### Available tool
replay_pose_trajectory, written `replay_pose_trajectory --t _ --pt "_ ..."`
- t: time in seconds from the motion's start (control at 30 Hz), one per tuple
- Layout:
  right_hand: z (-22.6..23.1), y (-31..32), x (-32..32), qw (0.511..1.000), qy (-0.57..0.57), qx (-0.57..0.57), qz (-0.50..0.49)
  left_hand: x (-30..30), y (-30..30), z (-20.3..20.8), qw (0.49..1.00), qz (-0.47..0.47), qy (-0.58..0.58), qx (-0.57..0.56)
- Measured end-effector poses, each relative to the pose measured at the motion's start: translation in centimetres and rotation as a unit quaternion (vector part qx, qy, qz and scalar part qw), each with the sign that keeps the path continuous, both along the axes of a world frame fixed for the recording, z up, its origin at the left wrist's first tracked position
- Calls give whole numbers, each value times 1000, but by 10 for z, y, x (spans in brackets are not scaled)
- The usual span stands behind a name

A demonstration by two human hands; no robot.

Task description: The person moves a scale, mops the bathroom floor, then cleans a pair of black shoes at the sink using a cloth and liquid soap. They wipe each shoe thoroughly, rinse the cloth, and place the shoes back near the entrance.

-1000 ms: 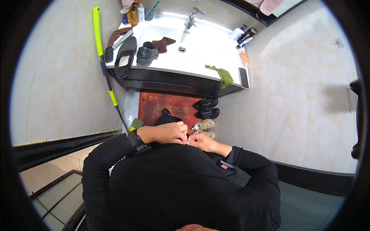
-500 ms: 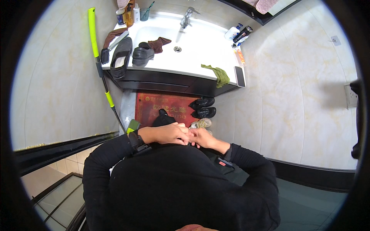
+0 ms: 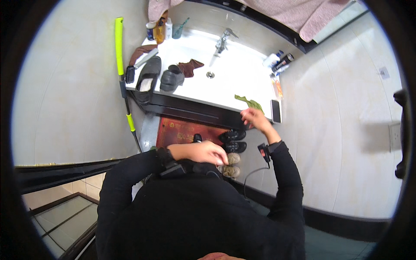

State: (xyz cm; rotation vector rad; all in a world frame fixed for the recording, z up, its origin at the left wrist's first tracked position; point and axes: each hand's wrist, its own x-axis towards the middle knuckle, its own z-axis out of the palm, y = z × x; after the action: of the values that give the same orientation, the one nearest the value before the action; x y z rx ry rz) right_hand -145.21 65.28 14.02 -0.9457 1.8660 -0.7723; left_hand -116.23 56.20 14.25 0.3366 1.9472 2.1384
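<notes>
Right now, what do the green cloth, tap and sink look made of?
Green cloth: probably fabric, matte, with soft wrinkles; fibre unclear. Tap: likely chromed metal, shiny grey with bright highlights. Sink: perhaps ceramic, smooth, white; glare leaves its finish open.

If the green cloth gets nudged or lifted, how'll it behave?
Likely floppy: the green cloth lies in loose folds. Probably light, since it looks thin. A push might slide it off the white counter, as it sits at the front edge.

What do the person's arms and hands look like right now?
Long black sleeves; left hand and right hand ungloved. Each wrist has a dark strap and dark module; the right module carries an orange-red patch and a thin dark cable.
</notes>
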Motion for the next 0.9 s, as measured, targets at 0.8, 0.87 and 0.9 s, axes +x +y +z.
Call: replay_pose_trajectory --t 0.8,0.87,0.9 --pt "68 -304 -156 942 -149 -239 184 -41 -209 -51 546 645 -34 -533" --pt "-2 -270 -103 952 -212 -52 215 -54 -222 -57 554 578 -61 -596" --pt "-32 -253 -77 951 -188 12 244 -59 -228 -60 537 527 -68 -655"
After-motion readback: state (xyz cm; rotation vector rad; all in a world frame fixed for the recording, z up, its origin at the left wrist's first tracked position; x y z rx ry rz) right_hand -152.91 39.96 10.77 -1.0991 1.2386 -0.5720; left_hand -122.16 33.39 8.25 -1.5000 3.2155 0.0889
